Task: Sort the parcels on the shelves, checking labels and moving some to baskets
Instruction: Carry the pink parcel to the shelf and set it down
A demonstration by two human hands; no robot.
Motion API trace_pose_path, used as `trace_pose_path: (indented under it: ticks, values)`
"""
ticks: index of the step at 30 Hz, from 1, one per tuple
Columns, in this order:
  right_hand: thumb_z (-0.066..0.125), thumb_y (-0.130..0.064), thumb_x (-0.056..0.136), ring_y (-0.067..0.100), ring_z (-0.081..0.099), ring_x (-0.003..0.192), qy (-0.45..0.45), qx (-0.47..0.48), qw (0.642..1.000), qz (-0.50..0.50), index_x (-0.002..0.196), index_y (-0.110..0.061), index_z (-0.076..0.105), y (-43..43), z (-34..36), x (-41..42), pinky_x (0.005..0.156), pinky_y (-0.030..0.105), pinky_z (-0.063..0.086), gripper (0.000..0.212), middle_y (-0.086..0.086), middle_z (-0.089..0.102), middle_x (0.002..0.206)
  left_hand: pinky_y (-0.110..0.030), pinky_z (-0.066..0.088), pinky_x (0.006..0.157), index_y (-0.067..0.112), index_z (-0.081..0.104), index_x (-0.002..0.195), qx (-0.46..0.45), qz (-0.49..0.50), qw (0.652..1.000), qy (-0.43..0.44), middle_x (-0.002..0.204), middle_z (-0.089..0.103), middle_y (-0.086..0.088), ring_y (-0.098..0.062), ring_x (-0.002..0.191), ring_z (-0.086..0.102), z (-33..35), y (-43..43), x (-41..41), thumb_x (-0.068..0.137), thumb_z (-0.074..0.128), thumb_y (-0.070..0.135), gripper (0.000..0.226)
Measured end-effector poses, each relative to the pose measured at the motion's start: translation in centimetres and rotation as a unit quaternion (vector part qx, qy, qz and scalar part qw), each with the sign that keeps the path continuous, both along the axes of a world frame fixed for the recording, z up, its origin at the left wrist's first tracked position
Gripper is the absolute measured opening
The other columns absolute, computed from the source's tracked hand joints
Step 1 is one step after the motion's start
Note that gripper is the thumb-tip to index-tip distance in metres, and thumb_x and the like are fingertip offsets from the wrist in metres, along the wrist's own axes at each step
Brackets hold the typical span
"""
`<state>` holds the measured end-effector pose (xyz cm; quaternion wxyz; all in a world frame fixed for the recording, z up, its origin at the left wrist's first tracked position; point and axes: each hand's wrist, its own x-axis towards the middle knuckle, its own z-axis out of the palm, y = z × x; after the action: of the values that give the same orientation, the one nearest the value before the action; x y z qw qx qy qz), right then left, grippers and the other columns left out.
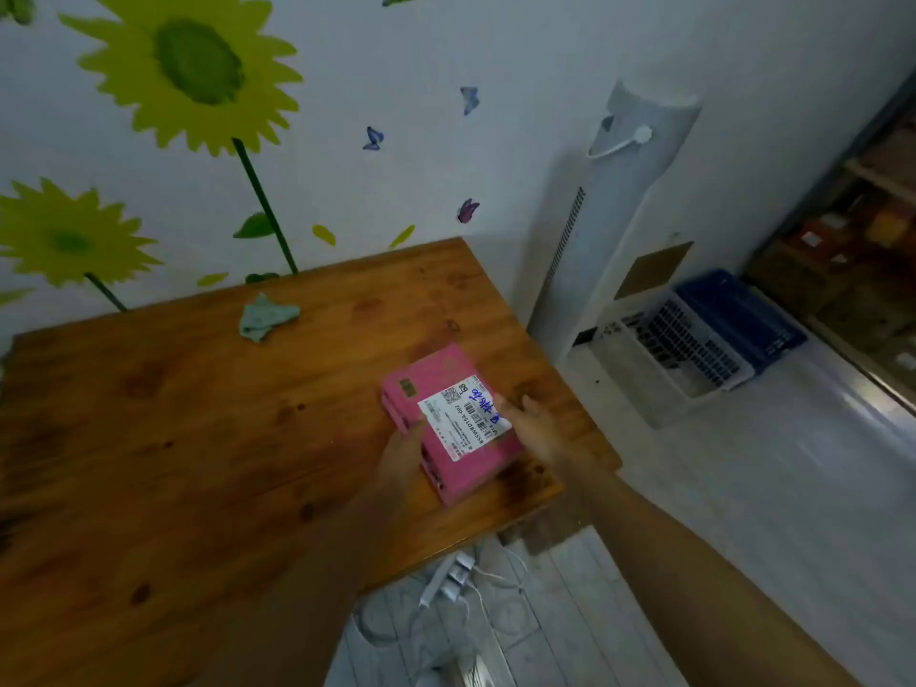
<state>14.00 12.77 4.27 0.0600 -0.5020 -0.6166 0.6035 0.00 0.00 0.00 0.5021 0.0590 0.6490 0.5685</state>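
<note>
Head view: label check in hand, the pink parcel [436, 374] lying flat near the counter's [198, 438] right edge, left hand [404, 451] gripping its side, right hand [535, 421] resting straight-fingered on the shipping label [458, 423]; next, probably a two-handed lift toward the white basket [679, 349] beyond that edge.

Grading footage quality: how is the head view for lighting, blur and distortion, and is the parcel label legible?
Head view: dim, bluish light; wide-angle distortion bends the table edge and tilts the tower fan; the right hand is motion-blurred over the pink parcel; on the label the large code reads, the fine print does not; the shelves at far right are dark and soft.
</note>
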Motion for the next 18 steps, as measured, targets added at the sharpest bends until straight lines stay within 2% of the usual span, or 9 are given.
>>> trace_pose_path:
  ticks: [2, 5, 7, 9, 11, 12, 15, 18]
  values:
    - [0.062, -0.051, 0.092, 0.017, 0.059, 0.112, -0.007, -0.033, 0.999, 0.005, 0.140, -0.019, 0.048, -0.4, 0.0, -0.4, 0.089, 0.030, 0.046, 0.060, -0.002, 0.058, 0.136, -0.031, 0.055, 0.074, 0.013, 0.060, 0.129, -0.018, 0.009, 1.000, -0.021, 0.121, 0.069, -0.011, -0.026, 0.109, 0.067, -0.4, 0.1, 0.0, 0.104, 0.046, 0.037, 0.038]
    - [0.064, -0.040, 0.094, 0.013, 0.066, 0.095, 0.006, -0.063, 0.998, 0.012, 0.124, -0.018, 0.061, -1.1, -0.3, -0.4, 0.070, 0.021, 0.051, 0.037, 0.001, 0.067, 0.127, -0.042, 0.056, 0.084, 0.015, 0.061, 0.125, -0.037, 0.016, 0.999, -0.023, 0.110, 0.071, -0.008, -0.026, 0.099, 0.069, -1.2, 0.0, -0.4, 0.101, 0.051, 0.038, 0.035]
    - [0.065, -0.037, 0.094, 0.013, 0.069, 0.089, 0.006, -0.053, 0.999, -0.002, 0.119, -0.011, 0.066, -1.4, -0.2, -0.4, 0.070, 0.022, 0.054, 0.035, 0.008, 0.070, 0.121, -0.046, 0.055, 0.091, 0.011, 0.061, 0.127, -0.056, 0.007, 0.998, 0.008, 0.116, 0.070, -0.013, -0.027, 0.098, 0.069, -1.1, 0.5, -1.1, 0.101, 0.051, 0.039, 0.040]
    - [0.067, -0.038, 0.093, 0.015, 0.069, 0.092, 0.023, -0.022, 0.999, -0.039, 0.120, -0.010, 0.063, -1.3, 0.1, -0.2, 0.072, 0.024, 0.056, 0.039, 0.008, 0.069, 0.120, -0.048, 0.054, 0.095, 0.010, 0.056, 0.135, -0.060, 0.004, 0.998, 0.037, 0.123, 0.067, -0.016, -0.029, 0.101, 0.068, 0.4, 1.3, -1.4, 0.101, 0.052, 0.040, 0.046]
    - [0.068, -0.036, 0.093, 0.013, 0.068, 0.090, 0.048, -0.011, 0.996, -0.078, 0.123, -0.011, 0.057, -1.4, 1.1, 0.1, 0.067, 0.022, 0.056, 0.040, 0.005, 0.068, 0.118, -0.047, 0.052, 0.097, 0.010, 0.047, 0.141, -0.053, 0.012, 0.996, 0.072, 0.127, 0.064, -0.014, -0.030, 0.107, 0.066, 2.5, 2.0, -1.1, 0.101, 0.053, 0.038, 0.049]
    - [0.068, -0.035, 0.093, 0.014, 0.068, 0.093, 0.062, -0.003, 0.994, -0.095, 0.124, -0.011, 0.055, -1.3, 1.6, 0.3, 0.069, 0.024, 0.057, 0.042, 0.004, 0.067, 0.118, -0.044, 0.054, 0.093, 0.012, 0.042, 0.144, -0.046, 0.012, 0.995, 0.082, 0.128, 0.063, -0.013, -0.028, 0.105, 0.065, 3.6, 2.3, -0.9, 0.101, 0.053, 0.037, 0.051]
    - [0.069, -0.035, 0.092, 0.023, 0.067, 0.107, 0.088, 0.013, 0.986, -0.143, 0.130, -0.010, 0.048, -1.4, 3.4, 1.0, 0.089, 0.038, 0.058, 0.049, 0.008, 0.063, 0.126, -0.030, 0.053, 0.070, 0.015, 0.037, 0.146, 0.000, -0.013, 0.995, 0.100, 0.128, 0.062, -0.011, -0.016, 0.088, 0.064, 5.5, 3.2, 0.0, 0.101, 0.052, 0.036, 0.052]
    - [0.068, -0.033, 0.093, 0.022, 0.066, 0.106, 0.100, 0.020, 0.980, -0.171, 0.135, -0.010, 0.044, -1.1, 5.2, 2.1, 0.084, 0.031, 0.058, 0.053, 0.007, 0.060, 0.127, -0.025, 0.050, 0.066, 0.016, 0.034, 0.146, 0.034, -0.041, 0.991, 0.123, 0.129, 0.060, -0.008, -0.013, 0.090, 0.063, 7.2, 4.3, 1.2, 0.100, 0.054, 0.033, 0.053]
